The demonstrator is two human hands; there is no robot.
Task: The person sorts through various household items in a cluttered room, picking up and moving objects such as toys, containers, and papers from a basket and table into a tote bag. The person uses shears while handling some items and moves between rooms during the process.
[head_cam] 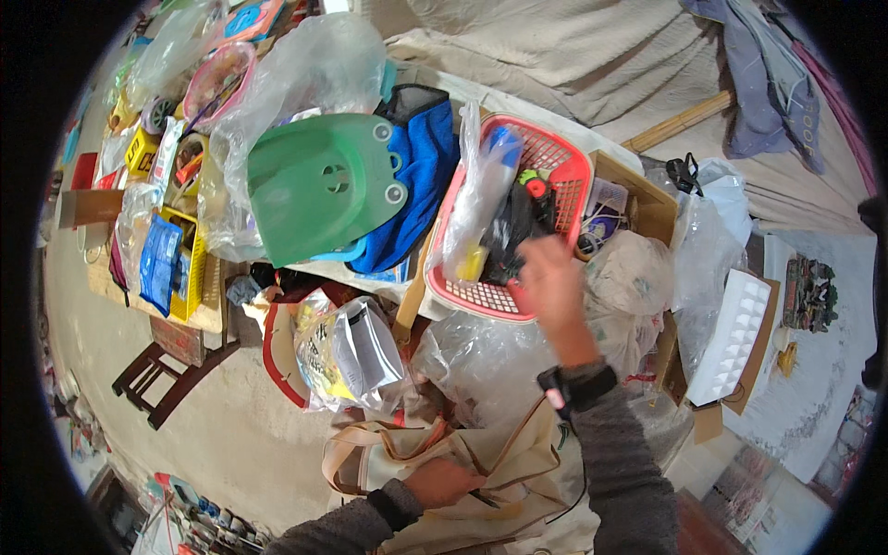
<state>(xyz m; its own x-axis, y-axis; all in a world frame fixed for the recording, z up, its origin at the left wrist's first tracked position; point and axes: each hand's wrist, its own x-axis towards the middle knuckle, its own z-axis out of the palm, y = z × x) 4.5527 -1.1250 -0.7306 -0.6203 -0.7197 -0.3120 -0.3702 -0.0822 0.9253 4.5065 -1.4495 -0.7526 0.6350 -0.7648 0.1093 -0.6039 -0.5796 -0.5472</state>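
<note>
My left hand (444,481) grips the rim of a tan fabric tote bag (513,454), whose mouth gapes and whose strap loops to the left. Above it, my right hand (555,284) is blurred over the near right side of a red plastic basket (479,301). Its fingers are by a black plastic bag (505,225) in the basket; whether they hold anything is unclear. Also in the basket lie a clear plastic bag (472,194) with blue and yellow items, and a red-and-green object (535,186) partly covered.
A green frog-faced plastic scoop (312,187) rests beside blue cloth (427,166), left of the basket. A cardboard box (652,205) and stuffed plastic bags (628,274) crowd the right. Below the basket are a clear plastic bag (485,354) and a red-rimmed container (277,347).
</note>
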